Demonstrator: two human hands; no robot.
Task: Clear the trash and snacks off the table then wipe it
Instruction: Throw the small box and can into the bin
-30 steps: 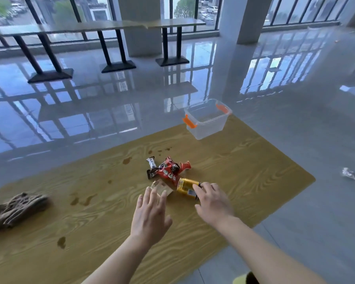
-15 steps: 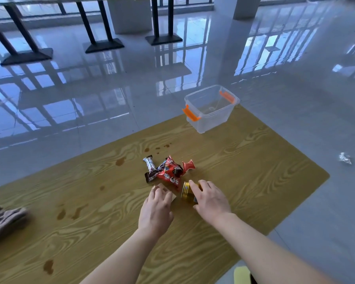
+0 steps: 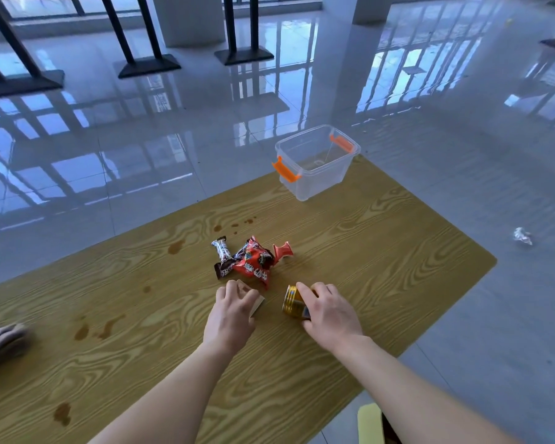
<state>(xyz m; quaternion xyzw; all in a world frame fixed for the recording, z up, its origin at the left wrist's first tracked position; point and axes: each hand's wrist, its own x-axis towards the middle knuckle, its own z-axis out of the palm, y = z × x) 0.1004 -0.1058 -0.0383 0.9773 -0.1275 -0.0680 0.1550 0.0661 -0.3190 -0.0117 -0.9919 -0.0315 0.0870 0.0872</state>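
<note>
Gold metal can [image 3: 293, 304] gripped in right hand [image 3: 329, 310]; left hand [image 3: 233, 312] bent over tan paper scrap [image 3: 259, 305], hold unclear. Clearing trash; probably next, carry both to clear orange-latched plastic bin [image 3: 318, 161].

Glossy tile floor [image 3: 141, 139] w/ black table bases [image 3: 148, 64], pillar [image 3: 189, 20].

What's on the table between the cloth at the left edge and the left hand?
Head view: only brown spill stains on the wooden table; no objects.
</note>
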